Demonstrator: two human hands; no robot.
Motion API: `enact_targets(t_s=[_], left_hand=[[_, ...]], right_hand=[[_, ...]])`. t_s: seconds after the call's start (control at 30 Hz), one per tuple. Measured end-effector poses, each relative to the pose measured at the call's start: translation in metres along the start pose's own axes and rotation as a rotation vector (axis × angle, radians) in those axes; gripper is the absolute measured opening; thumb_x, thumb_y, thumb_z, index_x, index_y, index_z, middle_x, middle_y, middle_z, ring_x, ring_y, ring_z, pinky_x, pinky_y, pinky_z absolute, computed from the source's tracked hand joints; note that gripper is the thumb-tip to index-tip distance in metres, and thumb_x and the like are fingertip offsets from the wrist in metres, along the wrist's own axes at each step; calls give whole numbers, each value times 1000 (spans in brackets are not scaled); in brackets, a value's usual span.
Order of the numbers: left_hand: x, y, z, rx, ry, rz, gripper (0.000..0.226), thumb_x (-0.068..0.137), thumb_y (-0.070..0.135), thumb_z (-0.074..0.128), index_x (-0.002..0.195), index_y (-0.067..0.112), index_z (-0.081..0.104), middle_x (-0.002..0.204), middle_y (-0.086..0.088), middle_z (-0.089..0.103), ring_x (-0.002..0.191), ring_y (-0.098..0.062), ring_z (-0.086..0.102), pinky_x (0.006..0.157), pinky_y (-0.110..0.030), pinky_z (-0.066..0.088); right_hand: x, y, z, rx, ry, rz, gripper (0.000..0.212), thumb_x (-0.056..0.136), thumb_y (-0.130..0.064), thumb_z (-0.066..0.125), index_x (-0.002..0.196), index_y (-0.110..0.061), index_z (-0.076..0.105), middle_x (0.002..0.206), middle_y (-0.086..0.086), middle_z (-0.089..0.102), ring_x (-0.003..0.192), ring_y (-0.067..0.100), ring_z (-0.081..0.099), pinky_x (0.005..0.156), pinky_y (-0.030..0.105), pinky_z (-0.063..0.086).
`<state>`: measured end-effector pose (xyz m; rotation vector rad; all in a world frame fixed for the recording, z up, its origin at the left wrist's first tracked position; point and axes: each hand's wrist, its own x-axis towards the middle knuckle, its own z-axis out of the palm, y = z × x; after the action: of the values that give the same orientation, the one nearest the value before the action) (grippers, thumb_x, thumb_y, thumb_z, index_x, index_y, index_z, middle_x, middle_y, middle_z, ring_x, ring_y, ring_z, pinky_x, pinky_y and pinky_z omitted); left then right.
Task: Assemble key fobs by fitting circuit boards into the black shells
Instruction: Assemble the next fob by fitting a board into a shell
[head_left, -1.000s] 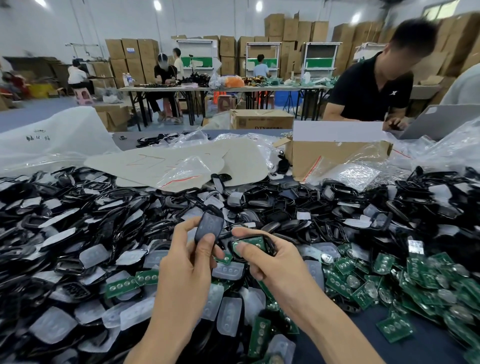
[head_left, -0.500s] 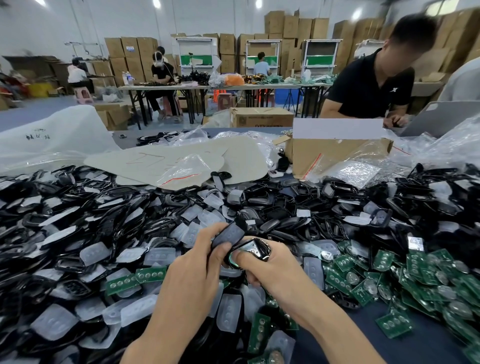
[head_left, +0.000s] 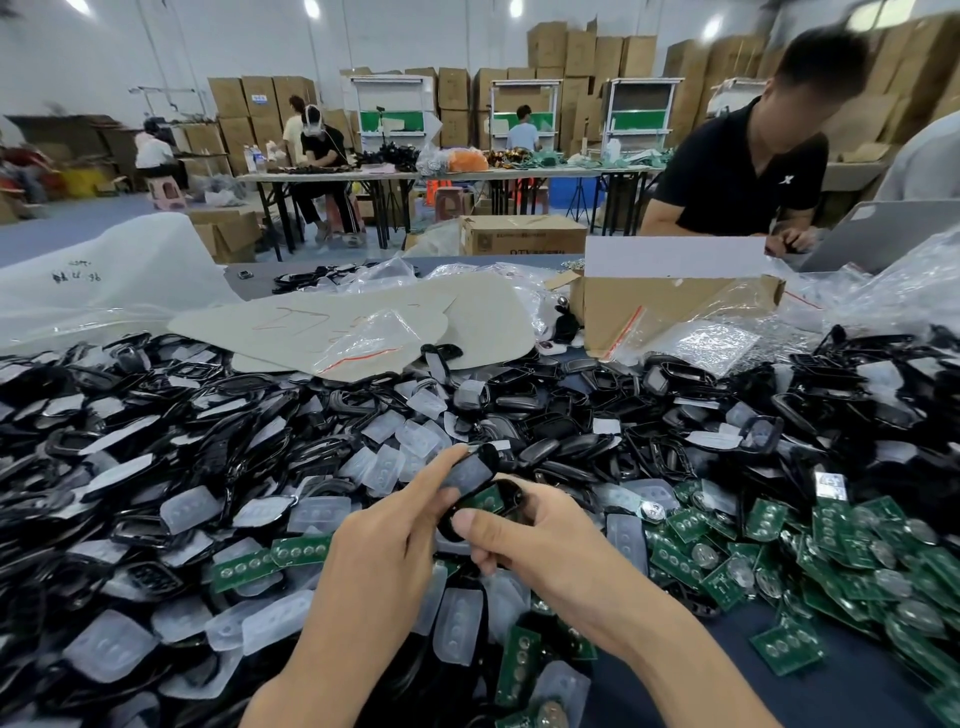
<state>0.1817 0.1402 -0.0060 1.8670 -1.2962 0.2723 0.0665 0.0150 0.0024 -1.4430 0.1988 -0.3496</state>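
Note:
My left hand (head_left: 387, 535) pinches a black shell half (head_left: 470, 470) with a grey pad face, tilted over the piece in the other hand. My right hand (head_left: 524, 540) grips a black shell (head_left: 511, 501) with a green circuit board (head_left: 485, 500) seated in it, thumb across its near edge. The two pieces touch above the middle of the table. A heap of loose black shells (head_left: 545, 415) and clear rubber button pads (head_left: 415, 436) covers the table. Green circuit boards (head_left: 769, 545) with coin cells are piled at the right.
A brown cardboard box (head_left: 670, 301) with plastic bags (head_left: 711, 343) stands at the back right. Flat cardboard sheets (head_left: 332, 322) lie at the back centre, a white bag (head_left: 104, 275) at the back left. A person in a black shirt (head_left: 743, 171) works across the table.
The left hand has brought its shell half down and to the right, onto the shell with the board in the right hand. Both hands have drawn together.

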Motion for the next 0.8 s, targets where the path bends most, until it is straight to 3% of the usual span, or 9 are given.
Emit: enact_targets(t_s=[0.1,0.17,0.23,0.3,0.4,0.53,0.6,0.67,0.8], left_hand=[[-2,-3,1,-14,-12,17,70,90,10,45,146,51,35,88,32,61,65,19,54,56,-12,46],[-3,-3,1,-49,-44,27,75,88,9,42,145,58,34,75,35,56,57,6,53,52,-17,45],[-3,-3,0,-67,-79,41,77,89,9,43,144,63,32,64,25,54,53,-6,51,51,-24,45],[-3,-3,0,-68,-120,43,80,92,4,48,143,64,34,66,23,56,56,-9,54,53,-29,48],[-3,-1,0,-64,-170,56,79,93,3,47,144,62,33,77,31,58,65,-3,58,60,-24,50],[-5,6,1,-15,-199,81,65,96,24,37,146,63,24,108,40,53,97,10,58,86,-12,48],[-5,12,3,65,-149,107,57,99,29,37,151,51,26,108,38,50,96,13,53,81,-4,41],[-3,14,5,101,-87,109,52,99,37,36,150,33,42,113,29,55,99,8,54,77,-7,43],[0,11,11,63,52,97,32,101,42,48,125,25,61,120,15,58,102,-4,61,76,-17,51]], right_hand=[[0,1,0,-14,26,-10,19,86,-39,77,101,-27,76,77,-6,69,75,8,64,72,20,52],[1,2,1,-17,64,-19,28,83,-47,79,103,-27,77,80,-3,69,77,9,64,75,22,52],[2,4,2,12,94,-24,35,78,-55,81,99,-28,77,83,-3,71,79,10,66,78,22,53],[3,5,3,64,117,-23,36,74,-55,82,95,-25,78,82,-2,72,79,10,68,78,22,54],[4,5,4,117,160,-15,38,78,-51,82,93,-17,78,82,4,72,77,13,68,77,23,56],[6,6,5,174,190,-15,32,84,-47,77,89,-15,78,80,4,69,77,14,65,77,23,56],[8,5,6,234,212,-8,35,80,-48,78,88,-14,80,84,5,72,79,15,67,78,22,56],[10,5,8,321,227,8,35,75,-49,80,87,-15,82,86,6,75,80,16,70,77,22,56],[11,6,10,451,169,-4,38,75,-50,84,87,-15,82,85,4,76,78,14,73,75,21,56]])
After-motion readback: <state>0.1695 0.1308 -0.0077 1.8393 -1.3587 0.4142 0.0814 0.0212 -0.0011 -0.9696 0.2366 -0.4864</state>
